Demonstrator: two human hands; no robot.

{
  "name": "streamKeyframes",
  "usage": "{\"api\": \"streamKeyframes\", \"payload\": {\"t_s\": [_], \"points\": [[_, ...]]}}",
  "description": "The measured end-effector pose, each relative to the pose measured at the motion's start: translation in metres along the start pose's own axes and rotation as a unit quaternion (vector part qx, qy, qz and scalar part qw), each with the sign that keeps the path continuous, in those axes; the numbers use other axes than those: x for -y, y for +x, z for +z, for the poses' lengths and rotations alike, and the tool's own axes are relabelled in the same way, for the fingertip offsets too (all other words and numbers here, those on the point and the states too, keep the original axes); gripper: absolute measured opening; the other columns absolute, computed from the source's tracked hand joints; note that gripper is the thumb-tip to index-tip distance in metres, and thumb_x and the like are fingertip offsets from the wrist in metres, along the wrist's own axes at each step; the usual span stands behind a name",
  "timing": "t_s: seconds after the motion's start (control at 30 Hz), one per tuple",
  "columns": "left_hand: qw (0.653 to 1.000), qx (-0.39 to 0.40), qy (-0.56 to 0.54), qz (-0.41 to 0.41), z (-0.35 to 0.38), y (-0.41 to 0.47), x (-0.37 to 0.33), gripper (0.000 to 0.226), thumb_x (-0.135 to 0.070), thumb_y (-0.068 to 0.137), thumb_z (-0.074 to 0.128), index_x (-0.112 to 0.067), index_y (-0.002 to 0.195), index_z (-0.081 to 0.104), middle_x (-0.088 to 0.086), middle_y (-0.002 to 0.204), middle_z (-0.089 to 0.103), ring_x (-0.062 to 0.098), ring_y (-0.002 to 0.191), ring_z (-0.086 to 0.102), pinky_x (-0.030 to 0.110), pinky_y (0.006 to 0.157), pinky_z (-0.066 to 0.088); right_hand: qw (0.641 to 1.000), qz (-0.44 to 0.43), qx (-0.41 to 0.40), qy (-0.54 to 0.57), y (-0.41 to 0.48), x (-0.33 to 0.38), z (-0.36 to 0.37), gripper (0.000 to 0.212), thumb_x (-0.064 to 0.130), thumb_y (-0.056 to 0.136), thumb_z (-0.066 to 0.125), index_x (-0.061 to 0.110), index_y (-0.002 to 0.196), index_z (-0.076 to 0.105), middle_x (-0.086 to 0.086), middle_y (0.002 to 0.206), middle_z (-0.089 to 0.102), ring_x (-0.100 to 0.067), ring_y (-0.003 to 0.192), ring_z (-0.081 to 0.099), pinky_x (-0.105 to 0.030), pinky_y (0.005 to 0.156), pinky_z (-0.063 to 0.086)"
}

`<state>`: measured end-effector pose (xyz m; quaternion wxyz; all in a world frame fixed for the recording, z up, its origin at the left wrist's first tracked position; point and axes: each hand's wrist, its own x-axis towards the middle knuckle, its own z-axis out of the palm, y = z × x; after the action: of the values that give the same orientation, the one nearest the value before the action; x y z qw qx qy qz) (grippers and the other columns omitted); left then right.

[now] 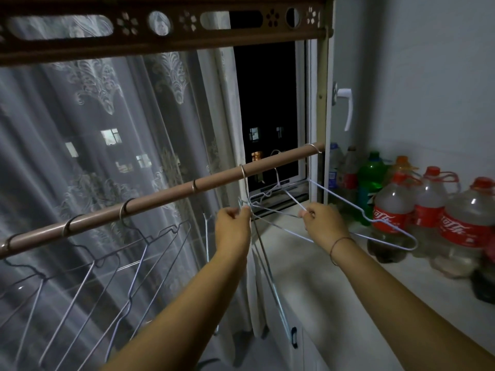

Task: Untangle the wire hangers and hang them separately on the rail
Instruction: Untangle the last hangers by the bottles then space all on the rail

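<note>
A brown rail (160,202) slopes from lower left to upper right across the window. Several wire hangers (128,263) hang from it on the left, spaced apart. A knot of tangled hangers (257,202) hangs below the rail near its middle. My left hand (233,223) pinches the wire at the knot's neck. My right hand (324,223) pinches a wire of a pale hanger (380,223) that sticks out flat to the right, over the sill. Another hanger's wires (270,279) hang straight down between my arms.
Cola bottles (391,215) and a green bottle (371,180) stand in a row on the white sill (334,285) at the right. A lace curtain (107,129) hangs behind the rail. A white window handle (347,108) sits up on the right.
</note>
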<state>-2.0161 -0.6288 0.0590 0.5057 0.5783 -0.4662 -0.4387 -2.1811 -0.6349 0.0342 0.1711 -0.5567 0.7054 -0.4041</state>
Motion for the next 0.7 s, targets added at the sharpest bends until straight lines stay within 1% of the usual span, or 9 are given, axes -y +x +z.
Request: {"api": "streamKeyframes", "payload": {"t_s": [0.07,0.1,0.17,0.23,0.33,0.4,0.5,0.6,0.7], "points": [[0.996,-0.036,0.004,0.076,0.003,-0.006,0.000,0.018,-0.029,0.093,0.051,-0.017,0.106,0.050,0.008,0.102,0.053,0.014,0.078,0.050,0.027,0.070,0.044,1.000,0.004,0.012,0.005,-0.011,-0.009,0.002,0.028,0.019,0.093,0.042,0.003,0.091,0.065,-0.019,0.085,0.063,-0.032,0.082,0.058,-0.040,0.075,0.050],[0.992,-0.048,0.012,0.119,0.006,-0.011,-0.001,0.017,-0.028,0.092,0.051,-0.017,0.105,0.052,0.008,0.103,0.054,0.013,0.078,0.050,0.025,0.070,0.045,1.000,0.003,0.018,0.006,-0.017,-0.014,0.002,0.027,0.019,0.093,0.043,0.004,0.091,0.065,-0.018,0.084,0.063,-0.032,0.081,0.058,-0.039,0.073,0.050],[0.982,-0.041,0.027,0.183,0.015,-0.023,-0.001,0.011,-0.027,0.091,0.052,-0.020,0.099,0.056,0.005,0.095,0.060,0.009,0.076,0.054,0.017,0.063,0.042,1.000,0.002,0.023,0.019,-0.032,-0.026,0.002,0.026,0.019,0.093,0.043,0.007,0.090,0.065,-0.017,0.083,0.064,-0.032,0.080,0.059,-0.040,0.072,0.050],[0.979,0.022,0.043,0.197,0.031,-0.036,0.002,0.007,-0.026,0.092,0.052,-0.024,0.093,0.059,-0.004,0.083,0.061,-0.002,0.069,0.056,0.010,0.054,0.042,0.999,0.007,0.022,0.045,-0.048,-0.038,-0.001,0.023,0.019,0.094,0.042,0.014,0.089,0.064,-0.005,0.076,0.061,-0.024,0.076,0.058,-0.034,0.065,0.050],[0.982,0.123,0.070,0.128,0.059,-0.050,0.012,0.009,-0.030,0.094,0.048,-0.030,0.093,0.056,-0.007,0.084,0.059,0.000,0.074,0.055,0.014,0.059,0.040,0.998,0.006,0.002,0.067,-0.070,-0.048,-0.009,0.021,0.021,0.095,0.041,0.020,0.088,0.061,0.014,0.071,0.051,-0.005,0.069,0.052,-0.017,0.055,0.036],[0.985,0.153,0.052,0.060,0.073,-0.053,0.020,0.015,-0.030,0.094,0.048,-0.020,0.096,0.059,-0.003,0.085,0.058,0.008,0.078,0.055,0.019,0.064,0.041,0.997,0.001,-0.009,0.079,-0.084,-0.051,-0.016,0.021,0.022,0.095,0.040,0.021,0.089,0.060,0.014,0.071,0.051,-0.002,0.066,0.049,-0.015,0.055,0.033],[0.987,0.161,-0.005,-0.016,0.084,-0.055,0.027,0.024,-0.026,0.092,0.053,-0.007,0.103,0.061,0.005,0.085,0.059,0.016,0.079,0.056,0.025,0.071,0.049,0.996,-0.004,-0.012,0.092,-0.103,-0.052,-0.028,0.021,0.022,0.094,0.042,0.022,0.086,0.062,0.000,0.066,0.054,-0.013,0.058,0.048,-0.022,0.052,0.036],[0.983,0.179,-0.031,-0.023,0.090,-0.057,0.033,0.024,-0.021,0.092,0.055,0.000,0.100,0.064,0.003,0.076,0.062,0.012,0.069,0.058,0.018,0.060,0.050,0.997,-0.009,-0.005,0.078,-0.117,-0.056,-0.037,0.021,0.022,0.092,0.044,0.015,0.085,0.063,-0.013,0.069,0.059,-0.025,0.063,0.054,-0.031,0.056,0.041],[0.980,0.193,-0.035,-0.035,0.095,-0.058,0.037,0.019,-0.017,0.089,0.059,0.000,0.094,0.066,0.006,0.077,0.063,0.012,0.067,0.059,0.017,0.059,0.052,0.998,-0.008,0.005,0.060,-0.123,-0.065,-0.043,0.021,0.022,0.092,0.045,0.014,0.086,0.063,-0.015,0.072,0.062,-0.029,0.071,0.058,-0.032,0.058,0.042]]}}
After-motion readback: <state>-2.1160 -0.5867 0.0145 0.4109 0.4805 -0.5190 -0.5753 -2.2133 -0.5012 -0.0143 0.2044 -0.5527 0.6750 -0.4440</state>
